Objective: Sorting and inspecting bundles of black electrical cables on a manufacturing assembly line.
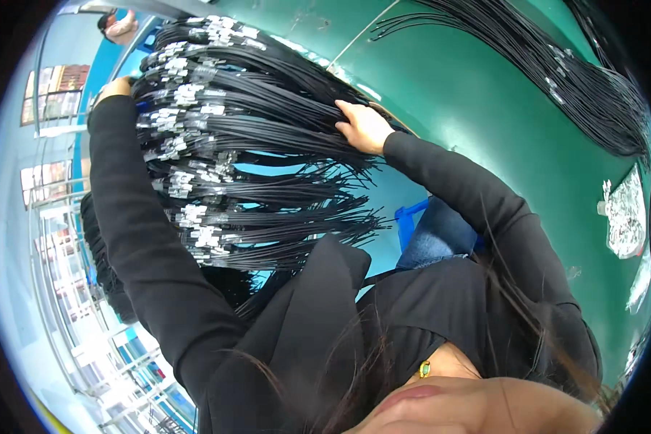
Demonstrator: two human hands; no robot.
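Observation:
A large bundle of black cables (253,137) with silver-white tags near one end hangs over a rack in front of me. My right hand (365,126) lies on the loose ends of the cables, fingers closed around some of them. My left hand (116,88) reaches behind the tagged end of the bundle and is mostly hidden; its grip cannot be made out. Both arms wear black sleeves.
A green table top (484,94) lies to the right, with another bundle of black cables (593,94) on it and a clear bag of small parts (626,213). A blue crate (411,217) sits below. Metal shelving (65,239) runs along the left. Another person (119,25) is far off.

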